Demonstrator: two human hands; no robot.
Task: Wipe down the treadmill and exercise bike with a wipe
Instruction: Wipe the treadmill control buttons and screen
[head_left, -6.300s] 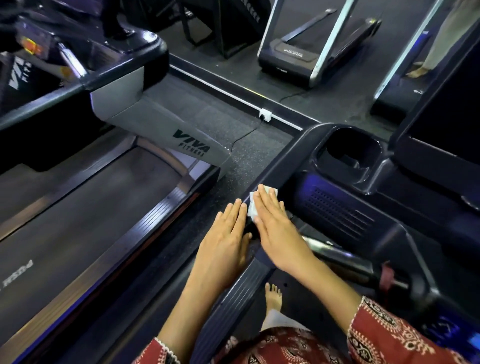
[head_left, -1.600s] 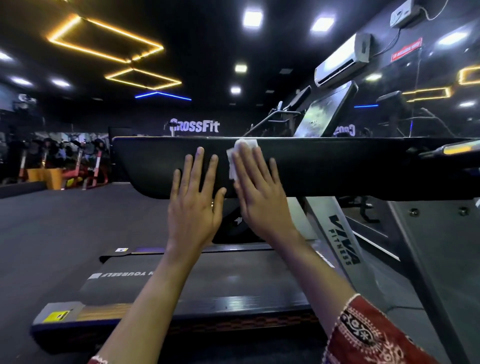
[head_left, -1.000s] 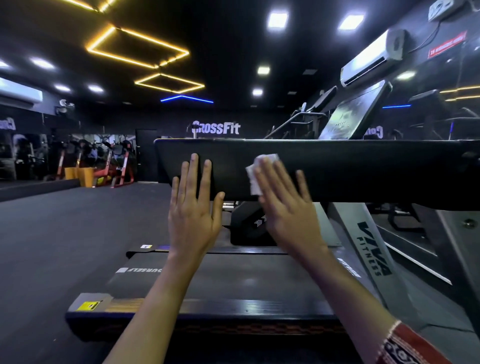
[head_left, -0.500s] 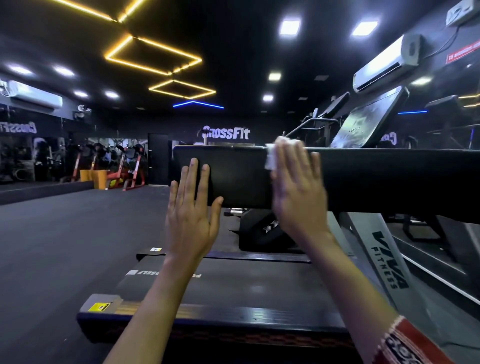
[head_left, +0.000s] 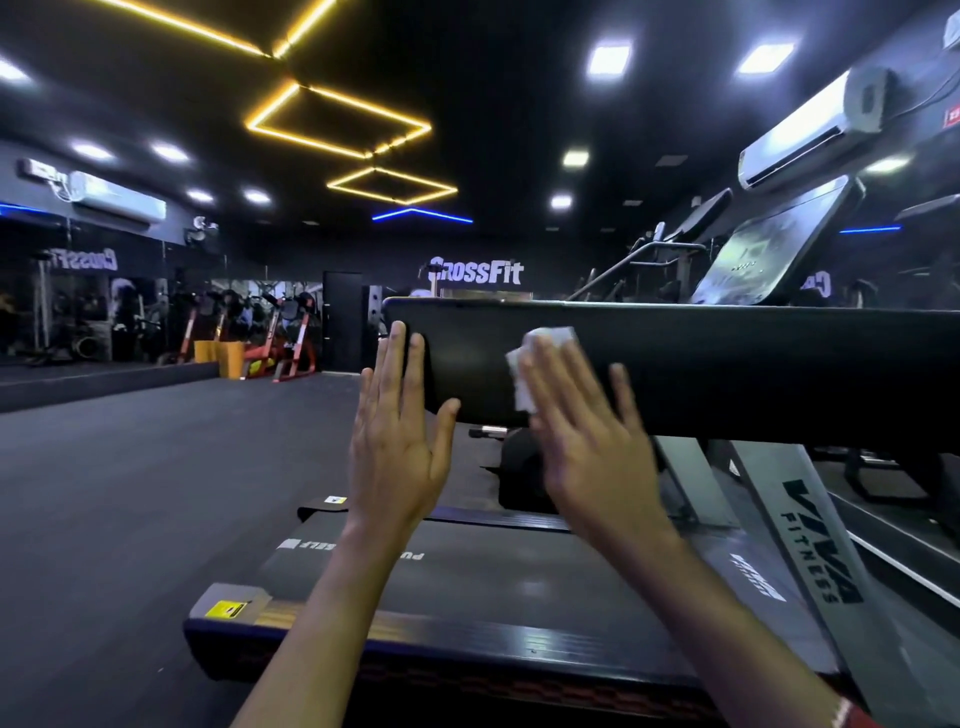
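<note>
We're mid-wipe on the treadmill (head_left: 519, 587). Right hand (head_left: 587, 431) is flat, fingers (head_left: 550, 374) spread and slightly blurred, pressing the white wipe (head_left: 540, 358) against the dark face of the console panel (head_left: 727, 374). The wipe pokes out at 11 o'clock of the right hand, just below the panel's top edge and a little in from its left end. Left hand (head_left: 400, 441) is open and empty, fingers together and straight, tips touching the panel's left end at 9 o'clock of the wipe. It looks like a brace, nothing held.

Progress, our judgement: treadmill pass underway, only the left stretch of this panel is under the wipe now. The panel's long run toward 3 o'clock, the belt deck and the grey VIVA upright (head_left: 815, 551) show no sign either way of being done. No exercise bike can be made out close to us; the red machines (head_left: 280, 338) at 10 o'clock are too far to identify. So the bike half looks fully outstanding.

Versus half a second ago: the wipe was up on the panel's top edge, and it now sits lower on the face, so that was a downward stroke. The right hand has tilted, fingers fanning toward 11 o'clock. Left hand has barely shifted along the panel end. The view has slid left a bit, panel edge now further right in frame.
</note>
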